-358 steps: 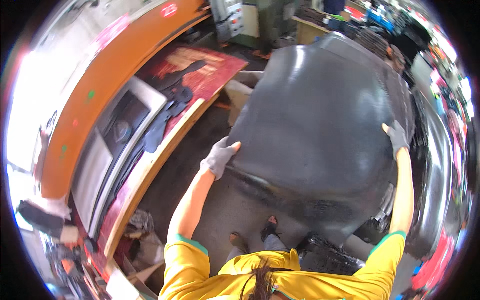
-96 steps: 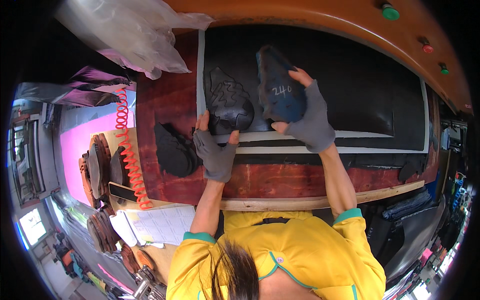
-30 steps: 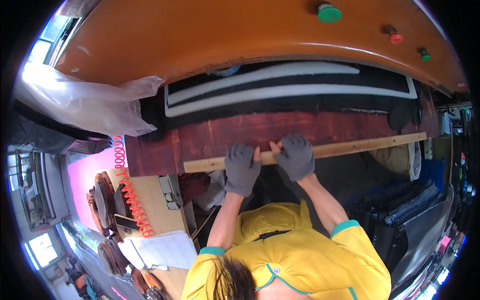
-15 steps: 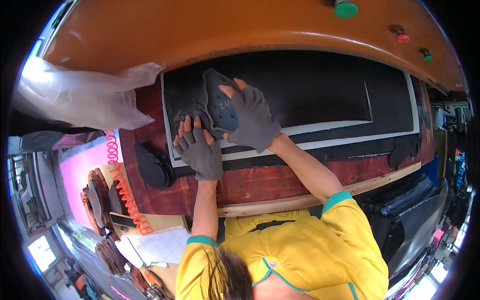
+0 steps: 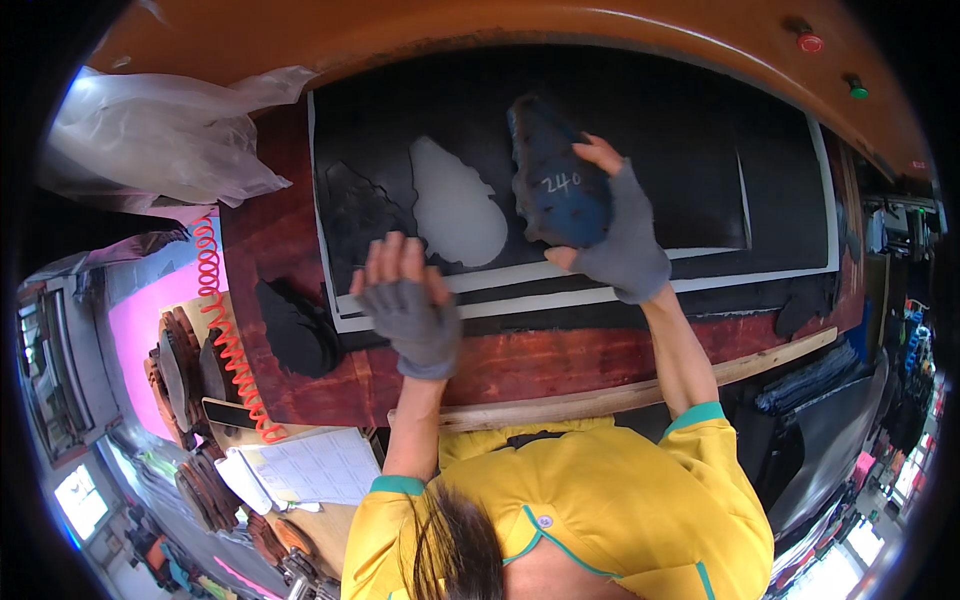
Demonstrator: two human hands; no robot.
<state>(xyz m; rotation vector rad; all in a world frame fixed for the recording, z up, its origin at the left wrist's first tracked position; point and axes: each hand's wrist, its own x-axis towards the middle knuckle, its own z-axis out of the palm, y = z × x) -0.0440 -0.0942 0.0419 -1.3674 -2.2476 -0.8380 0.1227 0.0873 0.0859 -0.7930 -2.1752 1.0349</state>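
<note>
My right hand (image 5: 628, 240), in a grey fingerless glove, grips a dark blue cutting die (image 5: 553, 170) by its right side, thumb at the lower edge. The die has a wavy outline and white marks on its face. Beneath it lies a black sheet (image 5: 680, 130). Left of the die, a pale shape of similar outline (image 5: 458, 205) shows in the sheet; further left are cut lines (image 5: 358, 205) in the black. My left hand (image 5: 408, 310), gloved the same way, is over the sheet's near left part with its fingers stretched out, holding nothing; it is slightly blurred.
Black cut pieces (image 5: 293, 328) lie stacked on the red-brown board (image 5: 530, 362) at left. An orange machine beam (image 5: 450, 45) with push buttons spans the far side. Clear plastic (image 5: 180, 140), a red coiled hose (image 5: 222, 330) and papers (image 5: 305, 468) are at left.
My right hand has carried the die rightward, uncovering the pale shape. My left hand has shifted slightly right, away from the cut lines. The view has shifted a little.
</note>
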